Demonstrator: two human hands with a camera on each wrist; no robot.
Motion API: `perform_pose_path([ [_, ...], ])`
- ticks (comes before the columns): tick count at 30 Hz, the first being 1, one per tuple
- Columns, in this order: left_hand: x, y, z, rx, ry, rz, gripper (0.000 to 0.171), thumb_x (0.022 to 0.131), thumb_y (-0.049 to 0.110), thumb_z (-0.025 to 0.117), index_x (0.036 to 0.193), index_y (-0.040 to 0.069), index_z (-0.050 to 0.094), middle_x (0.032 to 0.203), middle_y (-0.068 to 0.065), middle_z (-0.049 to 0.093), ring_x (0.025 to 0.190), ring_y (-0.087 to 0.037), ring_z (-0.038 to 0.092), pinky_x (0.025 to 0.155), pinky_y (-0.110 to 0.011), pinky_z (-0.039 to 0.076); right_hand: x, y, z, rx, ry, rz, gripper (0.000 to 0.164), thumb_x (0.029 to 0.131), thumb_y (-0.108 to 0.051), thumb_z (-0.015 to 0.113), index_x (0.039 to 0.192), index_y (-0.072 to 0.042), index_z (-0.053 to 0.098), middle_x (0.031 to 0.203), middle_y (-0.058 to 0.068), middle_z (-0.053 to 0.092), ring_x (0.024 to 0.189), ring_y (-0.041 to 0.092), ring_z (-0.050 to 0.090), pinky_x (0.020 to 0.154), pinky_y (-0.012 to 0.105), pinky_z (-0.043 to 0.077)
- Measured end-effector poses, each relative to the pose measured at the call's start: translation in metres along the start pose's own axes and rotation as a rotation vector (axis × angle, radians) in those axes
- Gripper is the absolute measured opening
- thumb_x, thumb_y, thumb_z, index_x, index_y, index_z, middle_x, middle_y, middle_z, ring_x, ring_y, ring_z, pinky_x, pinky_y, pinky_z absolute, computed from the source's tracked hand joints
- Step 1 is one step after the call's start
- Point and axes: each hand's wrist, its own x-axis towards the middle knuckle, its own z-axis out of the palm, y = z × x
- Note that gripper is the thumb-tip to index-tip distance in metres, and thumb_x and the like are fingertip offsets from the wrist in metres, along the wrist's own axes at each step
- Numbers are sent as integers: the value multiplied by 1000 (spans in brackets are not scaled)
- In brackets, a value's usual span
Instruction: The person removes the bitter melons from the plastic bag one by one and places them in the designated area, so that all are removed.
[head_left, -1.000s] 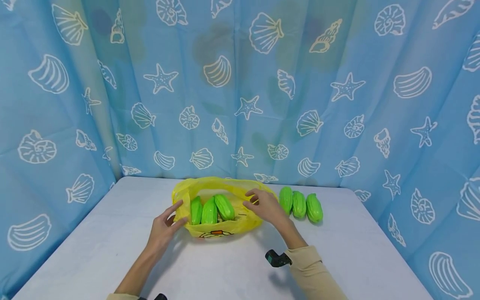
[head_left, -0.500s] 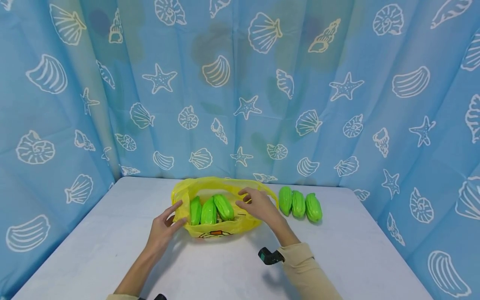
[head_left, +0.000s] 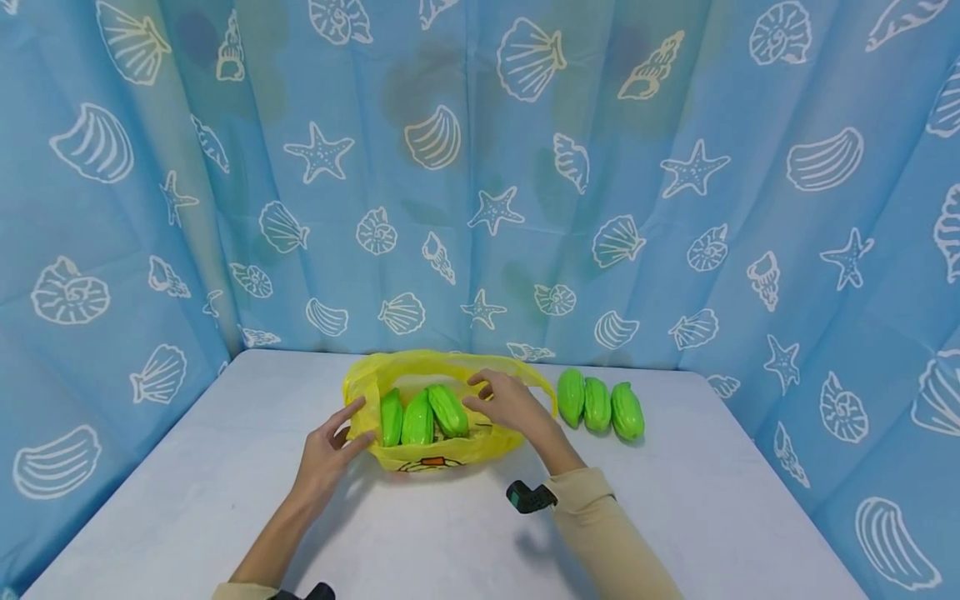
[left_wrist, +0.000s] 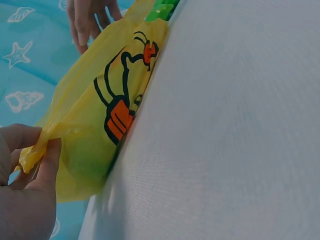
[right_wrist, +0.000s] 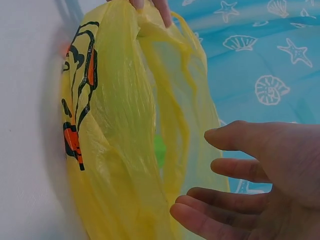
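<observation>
A yellow plastic bag (head_left: 480, 452) with a black-and-orange cartoon print lies on its base with its mouth open. Three glossy green ribbed fruits, one of them in the middle (head_left: 418, 421), rest inside toward its left end. My left hand (head_left: 324, 454) pinches the bag's left edge between thumb and fingers, plain in the left wrist view, where the bag (left_wrist: 85, 110) is gathered in the grip. Over the bag's right part hovers my right hand (head_left: 512, 406), fingers loosely bent and spread. In the right wrist view this hand (right_wrist: 250, 185) holds nothing, beside the bag's opening.
Three more green fruits (head_left: 597, 406) lie in a row on the white table (head_left: 720, 492), just right of the bag. A yellow handle loop (head_left: 545, 385) stands out at the bag's right end. Behind the table hangs a blue shell-patterned curtain (head_left: 465, 275).
My right hand has moved a little left over the bag's opening, away from the row of fruits. The left hand stays at the bag's left edge; the fruits have not moved.
</observation>
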Motion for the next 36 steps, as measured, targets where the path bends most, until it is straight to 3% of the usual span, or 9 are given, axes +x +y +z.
perform_pose_path([
  [17,2,-2,-1,14,-1,25,63,92,16,69,149,15,43,160,-5,31,139,-28,43,89,-8,48,18,-9,16,39,-91,8,54,94,-32,65,141,-8,51,133,19,60,117,33,60,86,43,56],
  [21,2,-2,-1,19,1,18,63,92,16,69,149,15,43,160,-5,31,140,-29,42,89,-7,48,22,-10,18,51,-124,21,55,95,-31,65,142,-9,50,131,20,61,106,32,65,75,38,56],
  [26,1,-2,0,19,6,3,62,91,15,69,148,15,44,160,-5,31,140,-28,42,88,-7,48,25,-9,22,73,-161,52,57,95,-32,65,144,-9,47,106,19,69,76,37,66,66,43,54],
  [28,0,-2,0,22,7,2,62,92,15,69,148,15,44,160,-5,31,140,-28,43,88,-6,48,26,-10,24,69,-171,58,58,95,-32,65,144,-9,47,104,17,70,67,35,60,62,42,52],
  [32,0,-2,0,24,9,7,62,91,14,69,148,15,44,159,-5,32,139,-28,43,88,-7,48,27,-13,26,44,-177,56,58,94,-32,66,145,-9,46,124,14,64,62,23,54,56,30,45],
  [36,-1,-4,1,16,6,7,62,91,15,69,148,15,44,159,-4,32,138,-27,44,89,-7,48,28,-14,28,24,-171,60,58,94,-30,66,144,-8,47,117,13,66,54,17,47,52,27,41],
])
